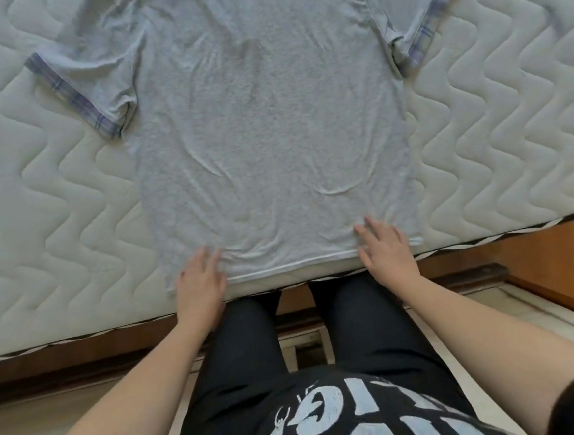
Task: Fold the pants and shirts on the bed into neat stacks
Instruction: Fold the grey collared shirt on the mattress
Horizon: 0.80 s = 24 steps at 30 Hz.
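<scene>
Both hands, left and right, lie flat with open grip, holding nothing, on the hem of the shirt spread across the bed. We should smooth wrinkles outward before folding.

The shirt loses its collar past the top edge, the left hand and right hand cover parts of its hem, and the mattress runs off both sides.
</scene>
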Tool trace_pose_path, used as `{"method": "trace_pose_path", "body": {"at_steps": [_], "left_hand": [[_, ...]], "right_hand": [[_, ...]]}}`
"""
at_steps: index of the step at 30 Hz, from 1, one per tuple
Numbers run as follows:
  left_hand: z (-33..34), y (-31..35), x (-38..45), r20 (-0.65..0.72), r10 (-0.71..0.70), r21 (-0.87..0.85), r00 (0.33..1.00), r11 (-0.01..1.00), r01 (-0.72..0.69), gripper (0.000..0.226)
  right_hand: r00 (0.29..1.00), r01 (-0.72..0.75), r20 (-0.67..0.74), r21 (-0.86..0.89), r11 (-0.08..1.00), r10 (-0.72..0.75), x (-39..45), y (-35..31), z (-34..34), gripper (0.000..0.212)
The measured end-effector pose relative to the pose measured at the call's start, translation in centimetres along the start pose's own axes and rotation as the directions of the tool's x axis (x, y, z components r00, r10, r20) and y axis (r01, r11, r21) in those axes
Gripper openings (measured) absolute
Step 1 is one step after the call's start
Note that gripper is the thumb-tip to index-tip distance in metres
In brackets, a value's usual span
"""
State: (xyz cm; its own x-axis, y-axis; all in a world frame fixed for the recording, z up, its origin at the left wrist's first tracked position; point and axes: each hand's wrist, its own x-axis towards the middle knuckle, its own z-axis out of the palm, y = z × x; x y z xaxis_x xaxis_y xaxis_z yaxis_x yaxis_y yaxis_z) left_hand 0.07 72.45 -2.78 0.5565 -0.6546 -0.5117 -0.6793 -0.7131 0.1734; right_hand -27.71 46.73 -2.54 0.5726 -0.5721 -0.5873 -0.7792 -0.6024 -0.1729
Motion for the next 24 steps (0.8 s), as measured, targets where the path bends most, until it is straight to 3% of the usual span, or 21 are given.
{"method": "trace_pose_path", "body": {"at_steps": [2, 4, 5, 7, 9, 13, 16, 18, 20, 24], "left_hand": [[-0.4, -1.1, 0.1, -0.049, -0.364, -0.196, 0.930, 0.917, 0.348, 0.064], [-0.6, -2.4, 0.4, 0.044, -0.661, -0.417, 0.749, 0.669, 0.615, 0.078], [-0.5, -3.1, 0.5, 0.124, -0.725, -0.506, 0.678, 0.541, 0.671, 0.078], [0.0, -4.5, 0.4, 0.260, -0.730, -0.628, 0.632, 0.369, 0.685, 0.065], [0.1, -5.8, 0.1, 0.338, -0.670, -0.629, 0.661, 0.361, 0.688, 0.048], [0.1, -7.7, -0.4, 0.344, -0.608, -0.632, 0.715, 0.414, 0.656, 0.039], [-0.1, -8.0, -1.0, 0.421, -0.574, -0.721, 0.702, 0.258, 0.643, 0.030], [-0.1, -8.0, -1.3, 0.430, -0.594, -0.742, 0.679, 0.197, 0.641, 0.032], [0.2, -8.4, -1.6, 0.400, -0.623, -0.733, 0.673, 0.223, 0.643, 0.037], [0.7, -8.7, -1.9, 0.373, -0.652, -0.706, 0.660, 0.262, 0.658, 0.042]], "right_hand": [[0.957, -0.246, -0.122, 0.131, 0.960, 0.262, 0.1, 0.6, -0.3, 0.056], [0.834, -0.493, -0.087, 0.323, 0.808, 0.544, 0.6, 1.5, -0.5, 0.067], [0.768, -0.579, -0.023, 0.404, 0.708, 0.640, 0.7, 2.1, -0.6, 0.070], [0.677, -0.668, 0.096, 0.497, 0.554, 0.730, 1.1, 3.4, -0.7, 0.067], [0.641, -0.687, 0.159, 0.554, 0.469, 0.751, 1.3, 4.4, -0.7, 0.054], [0.676, -0.624, 0.243, 0.690, 0.366, 0.696, 1.5, 5.7, -0.6, 0.049], [0.658, -0.630, 0.289, 0.717, 0.298, 0.695, 1.1, 6.9, -0.9, 0.059], [0.646, -0.644, 0.307, 0.710, 0.283, 0.699, 0.7, 7.4, -0.9, 0.067], [0.653, -0.641, 0.274, 0.697, 0.321, 0.706, 0.3, 7.6, -0.6, 0.066], [0.664, -0.620, 0.227, 0.699, 0.356, 0.712, 0.0, 7.5, 0.1, 0.041]]}}
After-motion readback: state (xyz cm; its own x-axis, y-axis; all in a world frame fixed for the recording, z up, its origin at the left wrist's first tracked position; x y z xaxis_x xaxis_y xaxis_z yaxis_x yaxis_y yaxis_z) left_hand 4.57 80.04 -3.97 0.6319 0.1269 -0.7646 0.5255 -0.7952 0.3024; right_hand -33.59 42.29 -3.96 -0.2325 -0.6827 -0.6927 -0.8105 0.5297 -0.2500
